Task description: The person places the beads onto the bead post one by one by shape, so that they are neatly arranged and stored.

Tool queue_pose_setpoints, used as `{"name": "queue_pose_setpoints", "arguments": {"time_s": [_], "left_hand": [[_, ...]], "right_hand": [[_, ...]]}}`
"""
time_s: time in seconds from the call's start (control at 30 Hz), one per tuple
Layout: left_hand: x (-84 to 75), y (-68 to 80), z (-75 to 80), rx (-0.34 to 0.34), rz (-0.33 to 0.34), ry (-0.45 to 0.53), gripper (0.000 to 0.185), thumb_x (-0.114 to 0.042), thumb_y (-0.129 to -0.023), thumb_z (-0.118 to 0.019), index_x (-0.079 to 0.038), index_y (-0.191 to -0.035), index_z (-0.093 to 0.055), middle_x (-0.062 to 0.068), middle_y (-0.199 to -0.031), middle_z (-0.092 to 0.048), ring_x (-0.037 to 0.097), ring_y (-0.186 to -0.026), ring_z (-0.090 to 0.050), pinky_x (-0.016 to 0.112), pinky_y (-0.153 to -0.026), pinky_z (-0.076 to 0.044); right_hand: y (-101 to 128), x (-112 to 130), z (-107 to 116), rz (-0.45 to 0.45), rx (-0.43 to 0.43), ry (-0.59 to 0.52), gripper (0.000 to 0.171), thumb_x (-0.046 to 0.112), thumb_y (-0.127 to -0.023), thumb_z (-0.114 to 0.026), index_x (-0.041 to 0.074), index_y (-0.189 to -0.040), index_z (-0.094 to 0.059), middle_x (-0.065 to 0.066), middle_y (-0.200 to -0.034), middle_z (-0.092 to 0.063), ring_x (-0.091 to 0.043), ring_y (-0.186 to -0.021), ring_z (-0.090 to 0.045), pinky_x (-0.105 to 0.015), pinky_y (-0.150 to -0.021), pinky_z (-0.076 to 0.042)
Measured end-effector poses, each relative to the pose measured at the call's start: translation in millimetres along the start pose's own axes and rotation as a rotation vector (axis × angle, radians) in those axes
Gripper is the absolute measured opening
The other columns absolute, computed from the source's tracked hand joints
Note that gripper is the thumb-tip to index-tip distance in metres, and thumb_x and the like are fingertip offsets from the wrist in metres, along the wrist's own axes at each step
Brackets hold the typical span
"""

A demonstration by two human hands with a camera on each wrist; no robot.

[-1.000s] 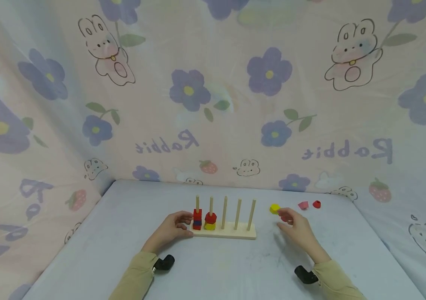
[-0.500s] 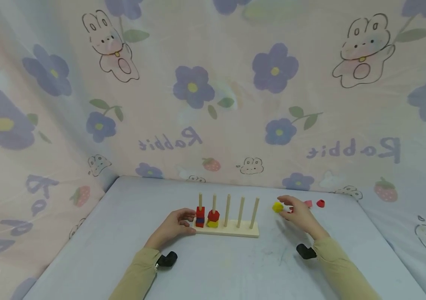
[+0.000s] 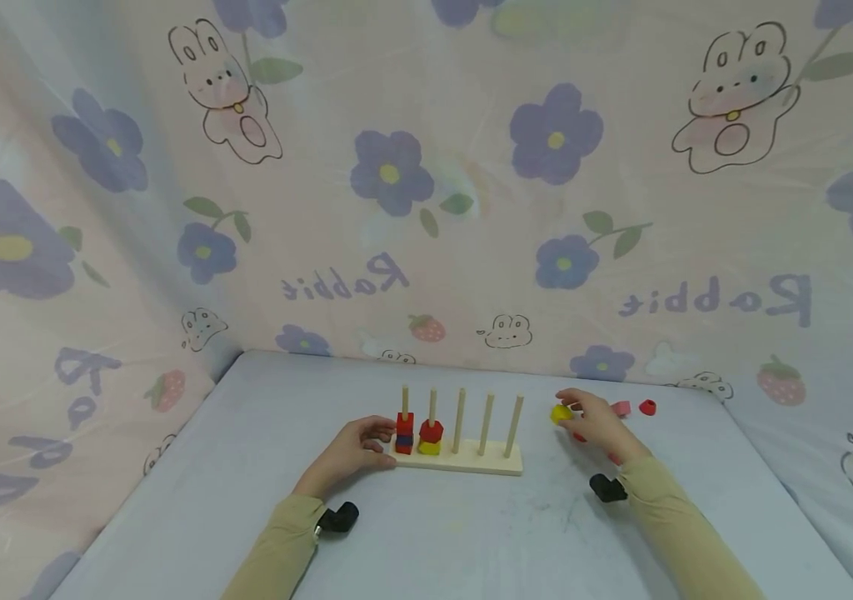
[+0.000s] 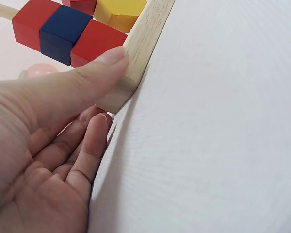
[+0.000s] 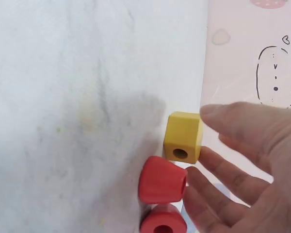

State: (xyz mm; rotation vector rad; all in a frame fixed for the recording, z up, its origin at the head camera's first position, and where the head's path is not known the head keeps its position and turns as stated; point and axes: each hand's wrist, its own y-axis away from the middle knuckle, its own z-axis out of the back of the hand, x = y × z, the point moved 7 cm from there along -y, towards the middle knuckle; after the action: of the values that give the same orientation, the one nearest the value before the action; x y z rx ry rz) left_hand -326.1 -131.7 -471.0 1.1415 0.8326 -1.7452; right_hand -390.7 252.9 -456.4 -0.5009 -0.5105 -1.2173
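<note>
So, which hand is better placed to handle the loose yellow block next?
Probably the right hand: it is already close at the yellow block. The left hand grips the peg board at its far end, well away from that block.

khaki long sleeves, wrinkled cuffs, black rounded wrist cameras, bare hands

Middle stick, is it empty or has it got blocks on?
Empty: in the head view, the middle stick is bare wood down to the wooden base, with no block on it.
</note>
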Motion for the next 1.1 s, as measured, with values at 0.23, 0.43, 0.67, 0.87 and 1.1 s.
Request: {"name": "queue_pose_setpoints", "arguments": {"time_s": [0.23,0.43,0.67,0.87,1.1], "left_hand": [[1.2,1.2,0.8,-0.006,0.011,0.000,0.052,-0.006,-0.069,-0.075,-0.004,-0.116,-0.051,0.017,-0.108,-0.054,0.034,-0.094,-0.053,0.036,-0.080,-0.045],[6.9,-3.1,-0.6,0.005,-0.006,0.009,0.052,-0.005,-0.069,-0.075,-0.004,-0.116,-0.051,0.018,-0.108,-0.054,0.035,-0.092,-0.053,0.031,-0.077,-0.046],[29.2,-11.5,1.2,-0.024,0.002,-0.019,0.054,-0.012,-0.067,-0.077,-0.010,-0.115,-0.052,0.010,-0.105,-0.056,0.024,-0.087,-0.055,0.027,-0.074,-0.046],[30.9,-13.0,1.2,-0.027,-0.025,-0.029,0.053,-0.015,-0.066,-0.078,-0.011,-0.113,-0.053,0.006,-0.102,-0.057,0.021,-0.087,-0.055,0.028,-0.076,-0.047],[31.0,-12.7,1.7,-0.036,-0.030,-0.031,0.053,-0.015,-0.066,-0.078,-0.011,-0.113,-0.054,0.005,-0.102,-0.057,0.020,-0.089,-0.054,0.029,-0.076,-0.047]], "right_hand": [[-5.2,-9.8,-3.8,-0.086,0.011,0.045,0.042,0.013,-0.081,-0.064,-0.004,-0.117,-0.052,-0.018,-0.110,-0.054,-0.031,-0.096,-0.049,-0.044,-0.084,-0.043],[-5.5,-11.6,-5.0,-0.093,0.009,0.065,0.035,0.008,-0.077,-0.067,-0.001,-0.110,-0.056,-0.014,-0.103,-0.057,-0.028,-0.091,-0.051,-0.044,-0.082,-0.043],[-5.5,-11.4,-6.7,-0.071,0.003,0.029,0.034,0.008,-0.072,-0.072,0.005,-0.102,-0.055,-0.010,-0.098,-0.057,-0.024,-0.087,-0.052,-0.043,-0.081,-0.044],[-4.6,-11.0,-9.1,-0.072,-0.006,0.030,0.036,0.011,-0.069,-0.076,0.009,-0.098,-0.055,-0.007,-0.095,-0.057,-0.021,-0.083,-0.052,-0.038,-0.076,-0.047],[-2.9,-6.2,-14.1,-0.059,-0.002,-0.008,0.037,0.014,-0.068,-0.077,0.014,-0.097,-0.055,-0.005,-0.093,-0.055,-0.020,-0.081,-0.052,-0.034,-0.074,-0.048]]}}
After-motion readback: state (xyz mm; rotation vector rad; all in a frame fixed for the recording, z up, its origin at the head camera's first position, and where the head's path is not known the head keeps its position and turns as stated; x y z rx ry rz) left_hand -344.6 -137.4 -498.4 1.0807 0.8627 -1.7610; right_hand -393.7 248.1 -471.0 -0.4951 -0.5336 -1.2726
